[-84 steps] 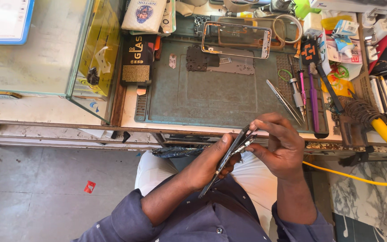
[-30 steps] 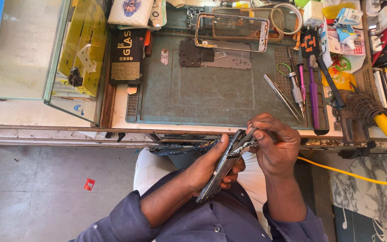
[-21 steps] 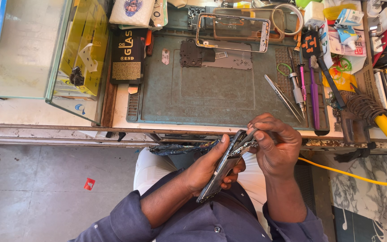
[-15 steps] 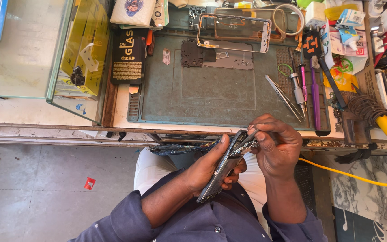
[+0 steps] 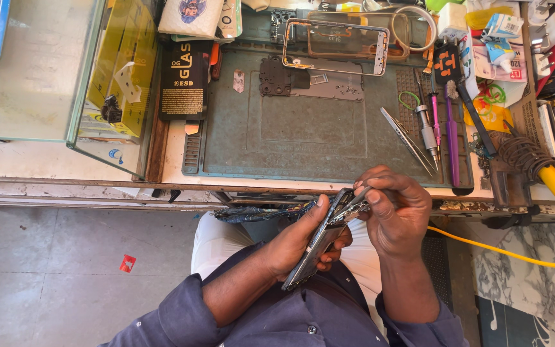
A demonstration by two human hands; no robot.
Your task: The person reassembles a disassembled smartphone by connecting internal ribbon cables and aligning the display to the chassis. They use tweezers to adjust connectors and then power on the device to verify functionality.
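Over my lap, in front of the bench edge, I hold an opened dark phone body [image 5: 319,244] edge-on to the camera. My left hand [image 5: 300,238] grips it from below, thumb along its upper side. My right hand [image 5: 396,215] is closed at the phone's top end, fingertips pinching a thin metal piece or tool there; what exactly it pinches is too small to tell. On the bench, a grey-green work mat [image 5: 316,128] carries a phone frame [image 5: 335,45] and small metal plates [image 5: 309,80].
Tweezers [image 5: 409,141], screwdrivers [image 5: 441,132] and a brush lie at the mat's right. A soldering iron stand [image 5: 518,154] and yellow cable [image 5: 515,254] sit far right. A glass case [image 5: 107,83] stands at left, a black box [image 5: 184,80] beside it. Grey tiled floor below.
My hands have stayed together on the phone. The phone has tilted slightly and my right fingers have shifted at its top end. The view has drifted a little.
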